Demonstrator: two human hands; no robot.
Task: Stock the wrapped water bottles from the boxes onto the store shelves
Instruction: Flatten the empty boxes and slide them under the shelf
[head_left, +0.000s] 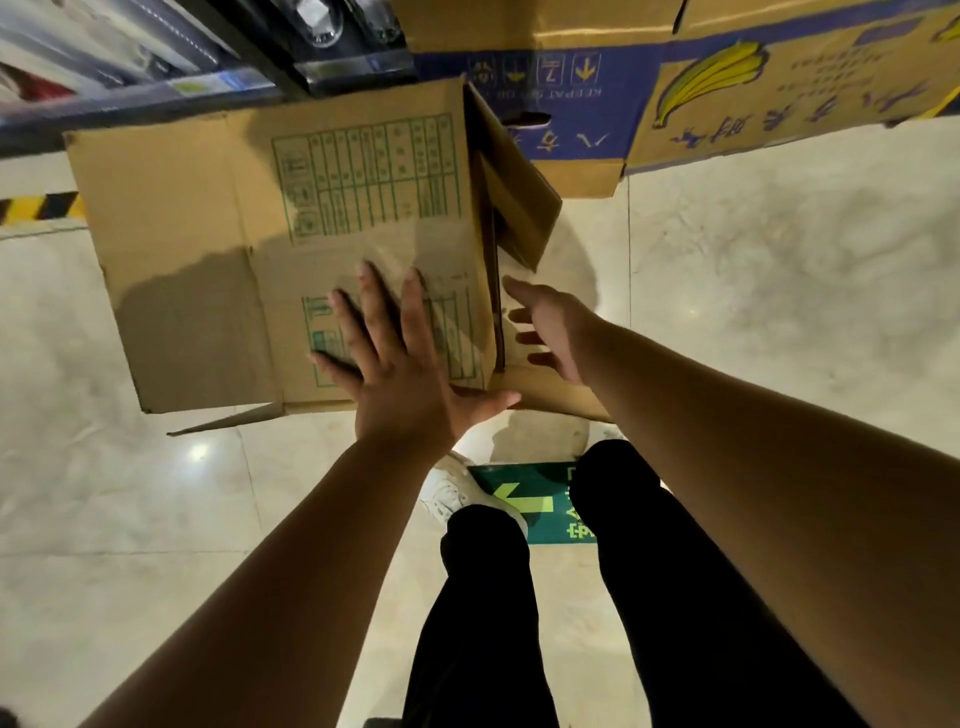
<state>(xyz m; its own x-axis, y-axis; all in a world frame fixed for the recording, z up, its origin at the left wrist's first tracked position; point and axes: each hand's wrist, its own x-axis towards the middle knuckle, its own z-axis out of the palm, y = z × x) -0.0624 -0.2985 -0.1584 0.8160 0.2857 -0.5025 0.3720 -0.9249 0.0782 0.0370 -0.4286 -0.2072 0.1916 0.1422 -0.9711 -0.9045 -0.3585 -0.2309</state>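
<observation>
Left hand (395, 374) flat on green-printed brown cardboard box (218, 218) on the floor, fingers (376, 306) spread wide | right hand (550, 327) open, empty, beside the end flaps | bottles unseen | I'd steady the box and fold the flaps fully back first.

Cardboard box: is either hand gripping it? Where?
Nothing is gripped. The left hand lies flat, fingers spread, on the printed face of the cardboard box; the right hand is open beside its open end.
</observation>
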